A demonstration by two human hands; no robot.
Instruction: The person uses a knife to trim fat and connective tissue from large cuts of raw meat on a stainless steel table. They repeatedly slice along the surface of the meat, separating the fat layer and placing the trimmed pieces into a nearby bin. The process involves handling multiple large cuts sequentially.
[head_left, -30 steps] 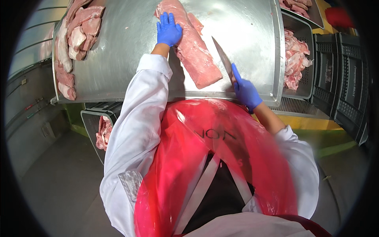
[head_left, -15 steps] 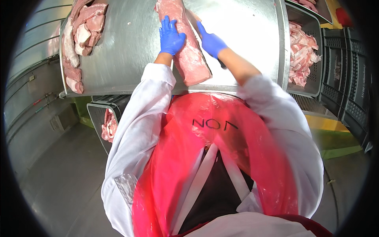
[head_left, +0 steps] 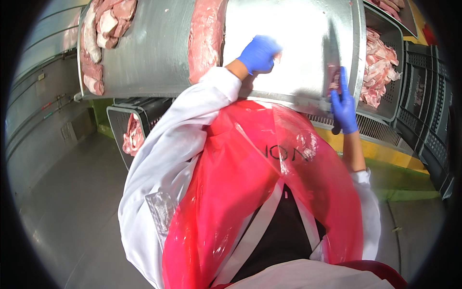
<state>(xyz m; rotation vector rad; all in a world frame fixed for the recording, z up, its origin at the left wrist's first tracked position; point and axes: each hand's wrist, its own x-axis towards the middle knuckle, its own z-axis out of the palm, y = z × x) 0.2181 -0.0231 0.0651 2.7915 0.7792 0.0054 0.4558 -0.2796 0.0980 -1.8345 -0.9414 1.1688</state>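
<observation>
A long pink pork loin (head_left: 206, 41) lies lengthwise on the metal table, left of my left hand (head_left: 260, 54). That blue-gloved hand is curled closed over the bright part of the table, apart from the loin and smeared by motion. Something small and pinkish shows at its fingertips, too blurred to name. At the table's right front edge my right hand (head_left: 343, 108), gloved too, grips a knife (head_left: 336, 129), whose dark handle end sticks out below the fingers. Its blade is blurred. A reddish piece of meat (head_left: 333, 77) appears beside the fingers, against the blade.
More meat pieces (head_left: 113, 21) lie along the table's left edge. A grey crate (head_left: 400, 58) of pale trimmings (head_left: 378, 67) stands to the right, with dark stacked crates (head_left: 423, 96) beyond. Another crate (head_left: 115, 130) holding meat sits below the front left.
My left hand has left the loin and moved right, closing. My right hand has swung right and nearer with the knife. The loin lies straighter and farther left and away in view.
</observation>
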